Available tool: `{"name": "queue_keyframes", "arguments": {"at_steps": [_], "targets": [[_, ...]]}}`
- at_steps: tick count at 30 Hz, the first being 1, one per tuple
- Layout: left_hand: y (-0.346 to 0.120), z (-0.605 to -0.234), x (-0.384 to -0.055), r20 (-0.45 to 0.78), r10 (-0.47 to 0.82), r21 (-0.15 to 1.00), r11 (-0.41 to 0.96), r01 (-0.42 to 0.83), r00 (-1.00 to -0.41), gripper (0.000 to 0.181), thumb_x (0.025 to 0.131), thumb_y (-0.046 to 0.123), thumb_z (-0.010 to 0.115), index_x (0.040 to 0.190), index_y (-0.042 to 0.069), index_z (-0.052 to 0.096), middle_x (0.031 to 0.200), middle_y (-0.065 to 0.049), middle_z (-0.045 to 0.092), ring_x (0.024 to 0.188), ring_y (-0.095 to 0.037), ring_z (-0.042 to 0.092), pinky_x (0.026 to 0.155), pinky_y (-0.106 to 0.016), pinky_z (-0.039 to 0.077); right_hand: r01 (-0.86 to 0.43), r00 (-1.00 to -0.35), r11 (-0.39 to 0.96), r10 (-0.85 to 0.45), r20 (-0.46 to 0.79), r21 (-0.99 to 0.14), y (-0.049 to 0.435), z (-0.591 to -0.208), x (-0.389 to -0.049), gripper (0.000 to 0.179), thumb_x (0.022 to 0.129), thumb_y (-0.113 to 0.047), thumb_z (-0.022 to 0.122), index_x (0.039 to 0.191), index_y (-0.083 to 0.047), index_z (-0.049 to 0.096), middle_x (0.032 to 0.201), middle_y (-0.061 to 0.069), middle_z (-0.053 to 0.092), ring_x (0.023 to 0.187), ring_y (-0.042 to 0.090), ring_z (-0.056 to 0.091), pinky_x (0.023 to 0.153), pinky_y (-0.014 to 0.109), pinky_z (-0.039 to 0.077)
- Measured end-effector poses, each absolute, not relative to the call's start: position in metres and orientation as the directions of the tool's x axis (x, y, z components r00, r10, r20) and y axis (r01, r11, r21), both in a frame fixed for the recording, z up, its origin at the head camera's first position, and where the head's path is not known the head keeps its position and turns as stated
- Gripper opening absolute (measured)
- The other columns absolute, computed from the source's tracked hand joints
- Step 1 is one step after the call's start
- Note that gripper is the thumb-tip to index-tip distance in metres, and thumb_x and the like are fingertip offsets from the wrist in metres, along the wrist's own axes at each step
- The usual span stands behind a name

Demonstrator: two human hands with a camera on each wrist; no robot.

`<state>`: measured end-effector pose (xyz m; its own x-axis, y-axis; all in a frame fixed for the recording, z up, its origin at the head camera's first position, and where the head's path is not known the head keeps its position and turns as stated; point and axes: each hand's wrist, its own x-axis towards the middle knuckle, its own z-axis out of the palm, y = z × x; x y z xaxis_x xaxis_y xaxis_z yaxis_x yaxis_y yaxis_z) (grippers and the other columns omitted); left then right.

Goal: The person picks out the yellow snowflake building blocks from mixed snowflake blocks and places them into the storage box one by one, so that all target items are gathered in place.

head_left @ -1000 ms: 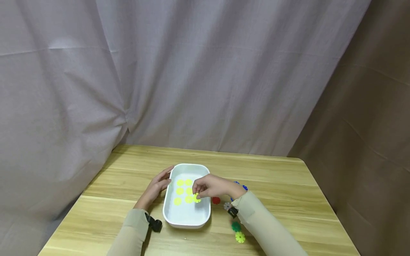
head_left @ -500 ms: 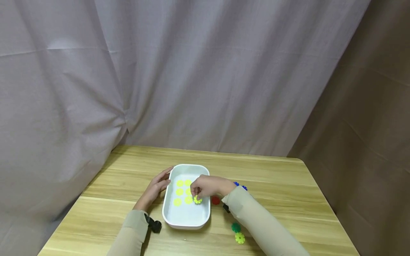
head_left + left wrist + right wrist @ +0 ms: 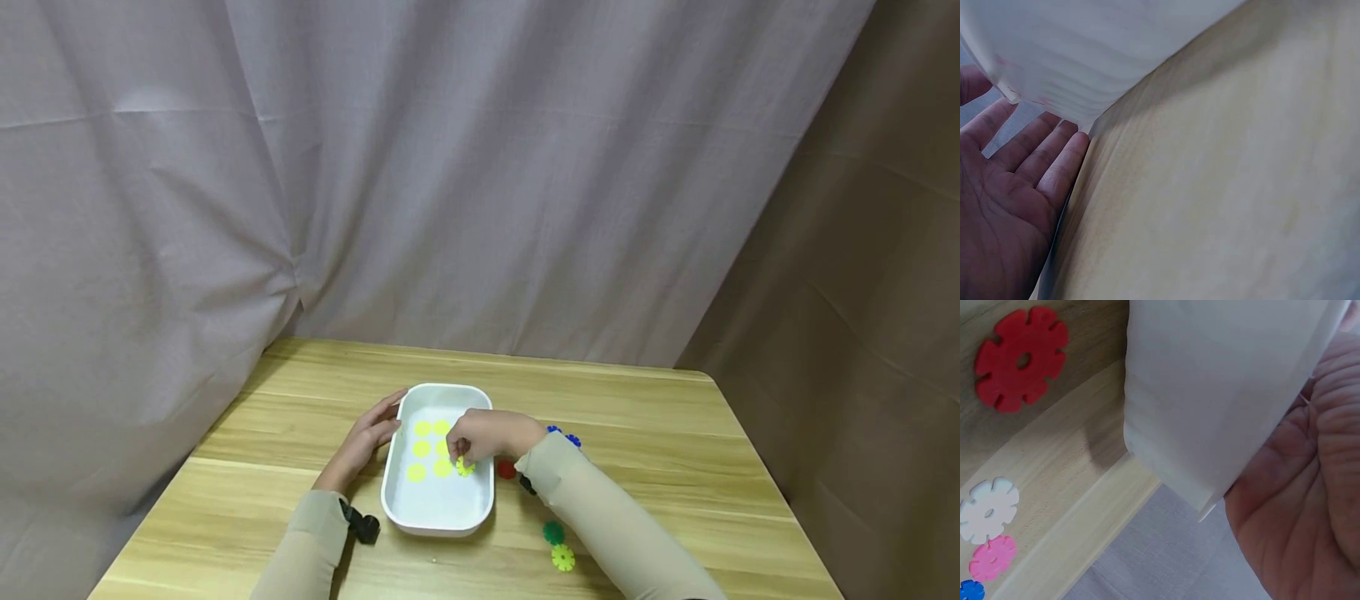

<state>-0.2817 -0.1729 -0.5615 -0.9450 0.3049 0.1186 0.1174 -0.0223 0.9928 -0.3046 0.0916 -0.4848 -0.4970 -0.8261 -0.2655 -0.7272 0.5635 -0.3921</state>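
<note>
A white tray (image 3: 438, 508) stands on the table with several yellow snowflake discs (image 3: 416, 472) laid in rows on its floor. My left hand (image 3: 365, 442) rests against the tray's left side, fingers straight. In the left wrist view the left palm (image 3: 1004, 206) faces up and the fingertips touch the tray's outer wall. Inside the tray, at its right side, my right hand (image 3: 491, 435) has curled fingers pinching a yellow snowflake disc (image 3: 466, 469) low over the floor. In the right wrist view the tray wall (image 3: 1210, 387) hides the right fingertips.
Right of the tray lie a red disc (image 3: 506, 470), blue discs (image 3: 573, 440), a green disc (image 3: 553, 532) and another yellow disc (image 3: 562, 557). White (image 3: 990, 509) and pink (image 3: 994, 557) discs show in the right wrist view. A grey curtain (image 3: 480, 183) hangs behind the table.
My right hand has lowered slightly into the tray, its wrist turning; the yellow disc has shifted a little to the right. The left hand and tray have stayed put.
</note>
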Motion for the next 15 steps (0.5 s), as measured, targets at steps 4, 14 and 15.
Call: {"name": "queue_keyframes", "arguments": {"at_steps": [4,14,15], "targets": [[-0.1731,-0.5617,-0.2832,0.116,0.305,0.993,-0.026,0.114,-0.945,0.057,0.101,0.01,0.052,0.156,0.012,0.037,0.15,-0.028,0.043,0.135,-0.044,0.045,0.108,-0.041,0.045,-0.731,-0.493,0.549,-0.835,-0.244,-0.406,0.0932,-0.4871,-0.3077,0.013,0.084,-0.007,0.081,0.087,-0.018,0.075,0.083,-0.014,0.068,0.078,0.0,0.06,0.074,0.016,0.051],[-0.1729,-0.5622,-0.283,0.11,0.305,0.994,-0.025,0.107,-0.946,0.058,0.101,0.01,0.053,0.156,0.013,0.037,0.15,-0.028,0.043,0.135,-0.043,0.046,0.107,-0.039,0.046,-0.742,-0.474,0.511,-0.857,-0.2,-0.433,0.0954,-0.4903,-0.3109,0.012,0.084,-0.006,0.08,0.091,-0.015,0.075,0.085,-0.013,0.068,0.082,0.0,0.061,0.077,0.015,0.051],[-0.173,-0.5621,-0.2826,0.109,0.304,0.994,-0.021,0.108,-0.946,0.057,0.101,0.01,0.053,0.156,0.013,0.037,0.15,-0.027,0.043,0.135,-0.043,0.046,0.107,-0.039,0.046,-0.742,-0.474,0.511,-0.858,-0.198,-0.435,0.0954,-0.4904,-0.3106,0.012,0.084,-0.006,0.08,0.091,-0.015,0.075,0.085,-0.013,0.068,0.082,0.0,0.061,0.077,0.015,0.051]]}}
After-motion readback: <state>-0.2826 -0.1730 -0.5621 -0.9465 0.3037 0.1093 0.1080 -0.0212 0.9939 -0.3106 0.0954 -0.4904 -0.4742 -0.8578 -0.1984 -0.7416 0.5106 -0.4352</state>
